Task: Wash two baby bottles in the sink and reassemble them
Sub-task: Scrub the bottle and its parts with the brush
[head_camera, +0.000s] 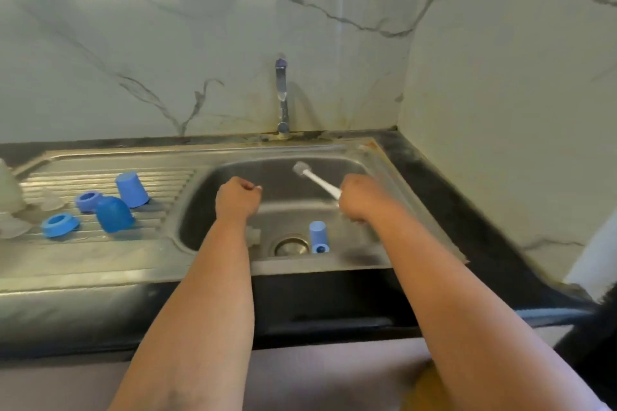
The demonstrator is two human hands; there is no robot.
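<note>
Left edge of view: clear bottle bodies point(10, 190) on the drainboard point(100, 253), cut off by the frame and washed out; count and shape hard to tell. A clear teat point(51, 200) beside them is faint. Something pale shows under the left wrist in the sink point(233, 173); mostly hidden, cannot identify.

Left hand point(237, 197) over the basin, fingers curled into a fist; whether it holds anything cannot be told from here.

Right hand point(359, 197) grips the white handle of a small brush point(315, 181), grey head pointing up and left toward the tap point(282, 100). Lower end of the handle is hidden in the fist.

Blue parts on the drainboard: two caps, one point(132, 189) upside down on its rim, the other point(114, 214) just in front of it, and two screw rings point(87, 201) point(60, 224) lying flat.

In the basin, just right of the drain point(290, 245): a pale blue cylindrical piece point(318, 237), nature unclear.

No brand, label or writing readable anywhere. No water stream visible at the tap.
</note>
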